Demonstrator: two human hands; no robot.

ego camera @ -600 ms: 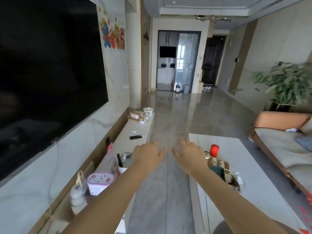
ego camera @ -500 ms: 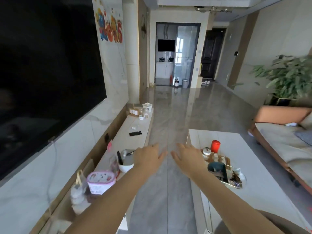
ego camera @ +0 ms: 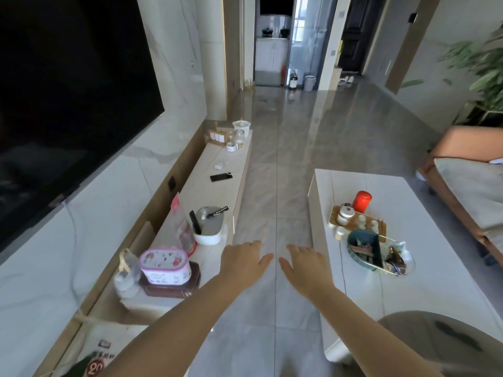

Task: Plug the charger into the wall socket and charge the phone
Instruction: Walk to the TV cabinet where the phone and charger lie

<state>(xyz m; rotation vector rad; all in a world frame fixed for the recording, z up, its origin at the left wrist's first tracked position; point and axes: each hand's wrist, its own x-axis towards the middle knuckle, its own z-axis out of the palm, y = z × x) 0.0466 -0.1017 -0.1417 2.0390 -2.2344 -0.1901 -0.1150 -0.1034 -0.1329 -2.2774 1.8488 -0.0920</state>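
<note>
Both of my hands hang empty over the floor in the lower middle of the frame, palms down and fingers loosely spread: the left hand (ego camera: 242,263) just off the near edge of the long counter (ego camera: 190,197) that runs up the left side, the right hand (ego camera: 306,268) beside it, nearer the white coffee table (ego camera: 435,281) on the right. Neither touches anything.

The phone (ego camera: 221,176) lies flat on the counter, well above my hands in the frame and slightly to the left, so farther along the counter from me. Its long axis runs roughly across the counter, tilted a little up toward the right. Just above and left of it sits a small white block (ego camera: 218,166) which I take to be the charger, with a pale cable trailing by the phone's right end; it is too small for me to be sure. The dark wall socket (ego camera: 171,183) is set in the wooden strip behind the counter, left of the phone and at about the same height in the frame.

So everything I need sits up and left of my hands, on the left hand's side. My judgement is that the left hand is the nearer one, while the right would have to cross over. Between my hands and the phone stand a white bowl (ego camera: 208,232) with dark objects in it and a pink box (ego camera: 164,265), which the reach should clear.
</note>
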